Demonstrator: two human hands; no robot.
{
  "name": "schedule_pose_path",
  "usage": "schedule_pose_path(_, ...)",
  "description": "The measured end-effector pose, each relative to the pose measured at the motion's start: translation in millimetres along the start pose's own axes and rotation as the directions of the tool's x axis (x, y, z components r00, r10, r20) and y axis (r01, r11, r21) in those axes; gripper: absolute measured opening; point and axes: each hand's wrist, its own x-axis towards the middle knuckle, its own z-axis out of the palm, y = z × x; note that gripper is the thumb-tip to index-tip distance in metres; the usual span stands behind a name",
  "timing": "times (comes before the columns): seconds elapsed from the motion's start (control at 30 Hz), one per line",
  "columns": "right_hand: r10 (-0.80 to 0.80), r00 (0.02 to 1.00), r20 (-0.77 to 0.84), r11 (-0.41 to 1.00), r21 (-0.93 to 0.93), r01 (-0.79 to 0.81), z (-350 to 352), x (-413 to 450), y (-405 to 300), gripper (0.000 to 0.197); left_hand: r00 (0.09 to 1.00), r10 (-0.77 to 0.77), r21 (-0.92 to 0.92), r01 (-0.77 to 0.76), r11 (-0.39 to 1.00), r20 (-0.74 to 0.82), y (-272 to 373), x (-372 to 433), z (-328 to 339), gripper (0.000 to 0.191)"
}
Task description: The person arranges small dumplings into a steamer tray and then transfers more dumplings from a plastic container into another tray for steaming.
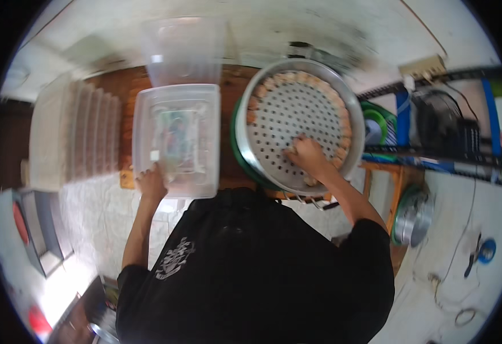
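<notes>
A large round metal steamer tray (277,124) with a perforated bottom stands at the right of the table. Small pinkish food pieces (344,124) line its inner wall in a curved row. My right hand (307,154) reaches down over the holes in the lower middle; its fingers are bent, and whether they pinch a piece is unclear. Left of the tray sits a rectangular translucent plastic container (210,142), and my left hand (151,182) touches its near left corner area. What lies inside that container is blurred.
Several stacked plastic containers (74,133) stand on edge at the left of the wooden table (229,79). A translucent lid or box (184,47) leans at the wall. A black metal rack (440,152) with green basins is on the right; metal pots (416,219) sit lower right.
</notes>
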Motion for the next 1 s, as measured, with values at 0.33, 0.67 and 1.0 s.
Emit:
schedule_pose_path(0.33, 0.019, 0.994, -0.104, 0.973, 0.229, 0.005, -35, -44, -5, 0.032, 0.972, 0.229, -0.096, -0.234, 0.968, -0.055, 3, -5, -27, 0.057)
schedule_pose_path(0.67, 0.031, 0.944, 0.327, 0.944, 0.3, -0.135, -30, -52, -7, 0.043, 0.975, 0.017, -0.217, -0.066, 0.974, -0.221, 12, -15, -15, 0.033)
schedule_pose_path(1.0, 0.177, 0.971, -0.16, 0.944, 0.306, -0.122, -102, -18, 17, 0.048, 0.728, 0.283, -0.565, -0.671, 0.48, -0.624, 215, -21, -212, 0.046)
